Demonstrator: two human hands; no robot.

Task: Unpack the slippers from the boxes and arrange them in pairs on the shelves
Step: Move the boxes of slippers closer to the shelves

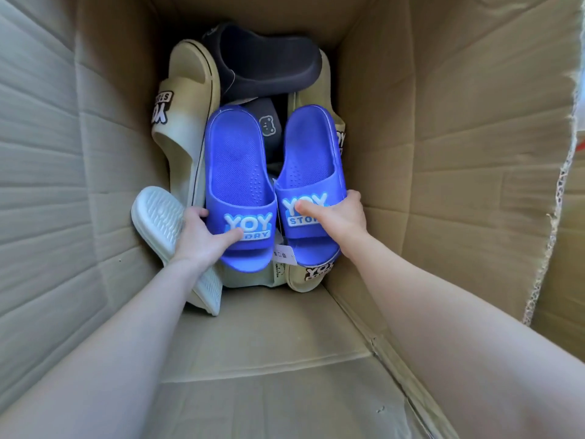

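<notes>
Blue pair gripped, low in the box (411,153).
My left hand (198,236) clamps the left blue slipper (235,172) by its strap and my right hand (340,217) the right blue slipper (308,153); both lie side by side, heels at 12 o'clock, toes at 6.

Heaped on the floor of the cardboard box (269,327), far end: left beige slipper (180,122), right beige slipper (316,275), pale grey slipper (158,217) sole-up.

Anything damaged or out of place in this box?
The box flap on the right has a ragged, torn edge. A pale slipper by the left hand lies sole-up, askew against the box wall. The blue slippers look fine.
</notes>
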